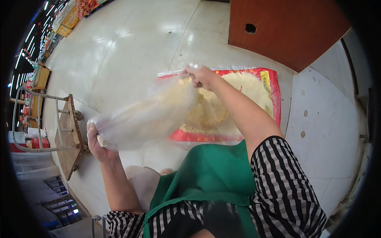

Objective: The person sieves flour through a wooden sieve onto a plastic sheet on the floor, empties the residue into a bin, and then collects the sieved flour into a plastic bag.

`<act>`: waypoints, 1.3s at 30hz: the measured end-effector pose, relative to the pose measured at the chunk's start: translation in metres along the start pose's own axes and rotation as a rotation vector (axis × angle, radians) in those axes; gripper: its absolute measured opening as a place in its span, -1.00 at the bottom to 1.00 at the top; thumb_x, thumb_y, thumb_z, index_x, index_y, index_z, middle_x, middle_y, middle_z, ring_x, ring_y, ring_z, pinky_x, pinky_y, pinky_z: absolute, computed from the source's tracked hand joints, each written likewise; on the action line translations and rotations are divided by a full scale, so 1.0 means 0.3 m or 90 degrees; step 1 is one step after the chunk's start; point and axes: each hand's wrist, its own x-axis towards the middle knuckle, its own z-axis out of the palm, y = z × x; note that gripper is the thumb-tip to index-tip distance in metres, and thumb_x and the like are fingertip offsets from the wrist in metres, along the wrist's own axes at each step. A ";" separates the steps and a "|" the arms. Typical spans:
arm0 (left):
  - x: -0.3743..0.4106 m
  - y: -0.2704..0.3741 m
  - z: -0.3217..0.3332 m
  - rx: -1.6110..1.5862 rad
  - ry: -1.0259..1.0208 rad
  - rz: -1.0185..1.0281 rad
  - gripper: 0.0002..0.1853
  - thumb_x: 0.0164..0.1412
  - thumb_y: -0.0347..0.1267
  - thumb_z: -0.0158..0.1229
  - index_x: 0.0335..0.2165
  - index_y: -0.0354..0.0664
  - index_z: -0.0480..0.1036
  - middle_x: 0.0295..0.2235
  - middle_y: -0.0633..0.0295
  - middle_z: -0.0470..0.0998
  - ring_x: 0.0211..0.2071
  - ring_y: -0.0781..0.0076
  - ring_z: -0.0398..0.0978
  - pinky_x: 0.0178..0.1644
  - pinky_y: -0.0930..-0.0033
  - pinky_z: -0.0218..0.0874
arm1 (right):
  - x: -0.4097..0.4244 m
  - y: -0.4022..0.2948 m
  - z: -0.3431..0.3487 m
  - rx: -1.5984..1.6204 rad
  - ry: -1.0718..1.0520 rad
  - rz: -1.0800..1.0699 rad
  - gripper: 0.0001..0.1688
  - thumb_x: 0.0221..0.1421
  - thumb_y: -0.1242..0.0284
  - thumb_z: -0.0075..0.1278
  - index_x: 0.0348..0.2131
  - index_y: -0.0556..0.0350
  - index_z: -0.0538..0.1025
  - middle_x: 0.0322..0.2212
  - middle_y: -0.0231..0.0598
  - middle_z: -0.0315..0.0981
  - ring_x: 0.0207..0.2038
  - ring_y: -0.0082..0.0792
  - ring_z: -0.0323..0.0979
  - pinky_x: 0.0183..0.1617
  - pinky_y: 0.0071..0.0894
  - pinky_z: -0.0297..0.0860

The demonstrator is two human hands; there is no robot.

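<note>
A large translucent plastic bag (140, 119), blurred by motion, is stretched between my hands. My left hand (99, 145) grips its lower left end, where something pale shows through the plastic. At the other end, my right hand (201, 77) holds the gathered edge of the bag. Beneath and to the right, a red printed plastic sack (276, 89) lies flat on the floor. Pale yellow powder or meal (253, 86) covers much of its surface. A rounded, see-through patch of yellow material (211, 113) lies under my right forearm, its kind unclear.
A platform trolley (67, 136) with a metal handle stands on the tiled floor at the left. A reddish-brown panel (282, 26) with a hole is at the upper right. Shop shelves with goods (70, 22) line the upper left.
</note>
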 end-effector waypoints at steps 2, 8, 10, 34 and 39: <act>0.007 0.004 -0.009 0.019 -0.095 -0.015 -0.85 0.13 -0.43 -0.12 -0.31 -0.21 0.32 -0.32 0.21 0.44 -0.28 0.36 0.43 -0.19 0.30 0.31 | -0.032 -0.005 0.016 -0.037 -0.004 0.030 -0.65 0.19 0.20 -0.23 -0.37 0.08 0.45 -0.50 -0.45 0.37 -0.70 -0.68 -0.04 -0.60 -0.63 0.11; -0.004 -0.002 -0.020 0.054 -0.068 0.000 -0.88 0.12 -0.44 -0.12 -0.35 -0.21 0.32 -0.36 0.23 0.44 -0.31 0.37 0.44 -0.19 0.30 0.32 | -0.032 -0.019 -0.013 0.028 0.004 -0.028 -0.61 0.18 0.17 -0.22 -0.34 0.13 0.45 -0.64 -0.52 0.19 -0.69 -0.68 -0.03 -0.58 -0.63 0.10; -0.025 -0.010 -0.005 0.065 0.012 0.000 -0.90 0.11 -0.44 -0.11 -0.39 -0.22 0.31 -0.42 0.25 0.43 -0.35 0.36 0.44 -0.20 0.31 0.32 | -0.061 -0.050 0.015 0.026 -0.043 -0.044 -0.60 0.18 0.17 -0.21 -0.36 0.14 0.46 -0.66 -0.53 0.12 -0.69 -0.68 -0.04 -0.60 -0.62 0.08; -0.006 -0.030 -0.100 0.048 -0.037 -0.081 -0.87 0.14 -0.41 -0.09 -0.36 -0.23 0.34 -0.37 0.22 0.46 -0.28 0.35 0.43 -0.12 0.27 0.27 | -0.123 -0.068 0.019 -0.105 -0.174 -0.047 -0.65 0.13 0.23 -0.13 -0.40 0.15 0.51 -0.71 -0.54 0.04 -0.68 -0.68 -0.04 -0.62 -0.63 0.07; 0.012 -0.038 -0.147 0.053 0.008 -0.075 -0.86 0.15 -0.40 -0.09 -0.34 -0.23 0.35 -0.37 0.21 0.47 -0.27 0.34 0.43 -0.10 0.25 0.27 | -0.117 -0.048 -0.013 -0.148 -0.065 -0.083 -0.62 0.12 0.21 -0.12 -0.37 0.16 0.53 -0.70 -0.56 0.07 -0.69 -0.69 -0.04 -0.57 -0.63 0.14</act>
